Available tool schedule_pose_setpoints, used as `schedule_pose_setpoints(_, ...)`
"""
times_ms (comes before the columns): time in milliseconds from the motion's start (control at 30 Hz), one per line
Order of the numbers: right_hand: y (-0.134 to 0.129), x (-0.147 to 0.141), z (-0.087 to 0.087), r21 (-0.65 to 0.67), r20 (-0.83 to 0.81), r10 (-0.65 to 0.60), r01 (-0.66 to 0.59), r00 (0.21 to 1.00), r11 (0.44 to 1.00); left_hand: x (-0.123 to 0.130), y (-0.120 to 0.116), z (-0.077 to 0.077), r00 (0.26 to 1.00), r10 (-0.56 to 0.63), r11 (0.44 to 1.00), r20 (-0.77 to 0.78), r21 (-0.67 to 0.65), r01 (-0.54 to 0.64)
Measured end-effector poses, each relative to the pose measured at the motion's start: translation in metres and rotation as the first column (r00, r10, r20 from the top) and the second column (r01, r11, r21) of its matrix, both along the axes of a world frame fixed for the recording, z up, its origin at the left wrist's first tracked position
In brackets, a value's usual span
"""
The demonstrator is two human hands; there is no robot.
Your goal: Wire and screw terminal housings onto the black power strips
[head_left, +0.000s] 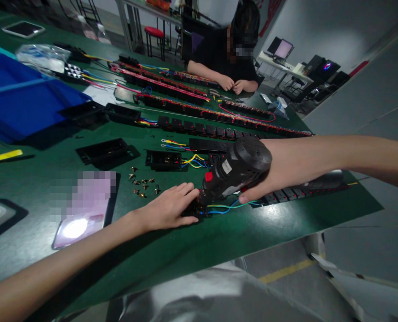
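Note:
My right hand (268, 179) is wrapped round a black power screwdriver (237, 165) with a red switch. It is tilted, its front end pointing down at a small black plastic housing (202, 211). My left hand (174, 205) grips that housing from the left, fingers over it, thumb along the near side; most of it is hidden. Blue and green wires (224, 209) run from the housing to a black socket strip (281, 195) on the right. Several brass-coloured screws (143, 182) lie loose beside my left hand. The screwdriver's tip is hidden at my fingers.
Behind my hands lie another wired black housing (165, 159) and long socket strips (219, 114). An open black casing (101, 151) and a phone (85, 214) are to the left, with a blue bin (24, 98) beyond. Across the green table (252, 232) sits another person (224, 58).

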State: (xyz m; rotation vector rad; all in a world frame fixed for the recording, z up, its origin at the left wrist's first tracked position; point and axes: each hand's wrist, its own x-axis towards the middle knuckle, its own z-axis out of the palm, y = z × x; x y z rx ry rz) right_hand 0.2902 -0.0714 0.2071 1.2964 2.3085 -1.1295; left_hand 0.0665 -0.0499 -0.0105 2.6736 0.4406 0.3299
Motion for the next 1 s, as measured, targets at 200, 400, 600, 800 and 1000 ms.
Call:
schedule_pose_setpoints(200,-0.002,-0.003,0.0,0.147,0.03,-0.02,0.016,0.999,0.989,0.0,0.0,-0.003,1.0,-0.004,1.0,0.017,0.009,0.004)
schedule_pose_setpoints(400,-0.003,-0.007,-0.003,0.174,0.04,0.027,-0.034,0.999,0.984,-0.001,0.0,-0.007,1.0,0.01,1.0,0.004,0.02,-0.01)
schedule_pose_setpoints(600,-0.002,-0.015,0.001,0.101,0.019,-0.008,0.006,1.0,0.995,-0.001,0.0,-0.003,0.999,0.003,0.999,-0.054,0.032,-0.001)
schedule_pose_setpoints(800,-0.006,-0.016,0.001,0.166,0.115,-0.036,0.017,0.993,0.986,0.0,0.0,-0.005,0.999,0.002,0.999,-0.051,0.047,0.001)
schedule_pose_setpoints(1000,0.002,-0.013,0.002,0.083,0.097,-0.004,-0.004,0.995,0.997,-0.001,0.0,-0.007,1.0,0.004,0.999,-0.004,0.034,-0.004)
